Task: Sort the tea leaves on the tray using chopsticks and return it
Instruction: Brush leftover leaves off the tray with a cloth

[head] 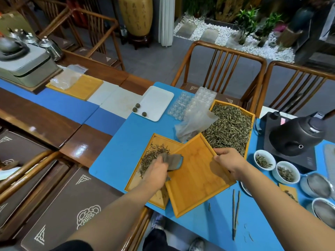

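While chopsticks [236,212] lie apart, fingers [220,156] grip tray [197,180].

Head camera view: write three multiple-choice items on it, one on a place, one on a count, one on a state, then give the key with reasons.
1. Where do the chopsticks lie?
A. On the blue mat, beside the empty bamboo tray
B. In the right hand
C. Across the kettle

2. How many tea balls sit on the white tray?
A. One
B. Three
C. Six

3. What is the left hand doing?
A. Resting open on the mat
B. Holding a grey-brown cloth at the empty tray's edge
C. Lifting a cup

Key: 1 A, the pair lies untouched on the mat while the right hand grips the tray's far corner. 2 B, three dark tea balls cluster at the white tray's left edge. 3 B, the fingers are closed on the cloth, above the tray of loose tea leaves.
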